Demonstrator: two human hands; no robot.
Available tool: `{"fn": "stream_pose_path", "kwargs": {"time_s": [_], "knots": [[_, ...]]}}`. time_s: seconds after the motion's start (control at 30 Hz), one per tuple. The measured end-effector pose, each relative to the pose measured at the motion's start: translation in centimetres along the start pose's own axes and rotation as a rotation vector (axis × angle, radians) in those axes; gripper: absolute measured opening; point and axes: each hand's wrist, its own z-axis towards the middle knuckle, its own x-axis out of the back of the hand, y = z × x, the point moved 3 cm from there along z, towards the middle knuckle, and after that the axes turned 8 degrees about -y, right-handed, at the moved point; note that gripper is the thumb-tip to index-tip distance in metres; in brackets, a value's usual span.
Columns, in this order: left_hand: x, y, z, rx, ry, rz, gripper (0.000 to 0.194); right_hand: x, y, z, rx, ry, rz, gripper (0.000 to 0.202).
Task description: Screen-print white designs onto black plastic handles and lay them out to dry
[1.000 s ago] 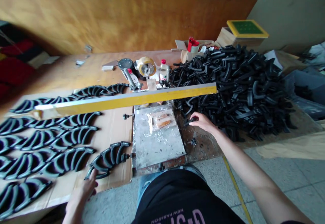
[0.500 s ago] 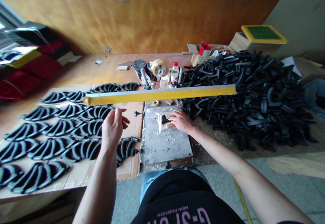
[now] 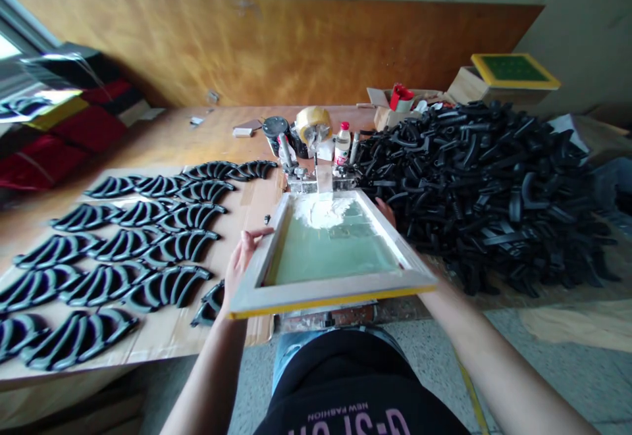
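A screen-printing frame (image 3: 336,295) with pale rails and a yellow front edge slants over the work spot, its near end raised. White paste (image 3: 323,211) lies toward the far end of its green mesh (image 3: 330,254). My left hand (image 3: 243,254) is beside the left rail, fingers stretched out, with a fingertip at the rail's edge. My right hand (image 3: 386,212) is by the right rail; only part of its fingers shows, and the frame hides the rest. The metal plate and the small black part on it are hidden under the frame. A hinge clamp (image 3: 323,178) is at the frame's far end.
Rows of curved black parts (image 3: 118,244) lie on cardboard (image 3: 247,211) at left. A large heap of black parts (image 3: 494,185) fills the right. Behind the clamp stand a tape roll (image 3: 313,122), a red-capped bottle (image 3: 342,144) and a dark tub (image 3: 276,133).
The frame has swung down from nearly edge-on to a slant, covering the plate and black part. My right hand has moved off the part to the right; my left hand has shifted right.
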Motion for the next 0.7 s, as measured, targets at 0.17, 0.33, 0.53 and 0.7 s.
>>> {"fn": "stream_pose_path", "kwargs": {"time_s": [0.17, 0.33, 0.53, 0.7], "knots": [[-0.1, -6.4, -1.8, 0.228, -0.106, 0.058, 0.072, 3.9, -0.8, 1.6, -0.258, 0.391, -0.086, 0.045], [-0.8, -11.9, -0.9, 0.272, -0.124, 0.127, 0.082, 2.7, -7.0, 7.8, 0.016, 0.159, -0.198, 0.045], [-0.8, -14.1, -0.4, 0.276, -0.138, 0.091, 0.077, -0.6, -9.1, 6.5, 0.075, -0.144, -0.31, 0.012], [-0.8, -14.3, -0.5, 0.28, -0.127, 0.076, 0.077, 0.2, -10.3, 2.6, 0.414, -0.3, -0.271, 0.013]]}}
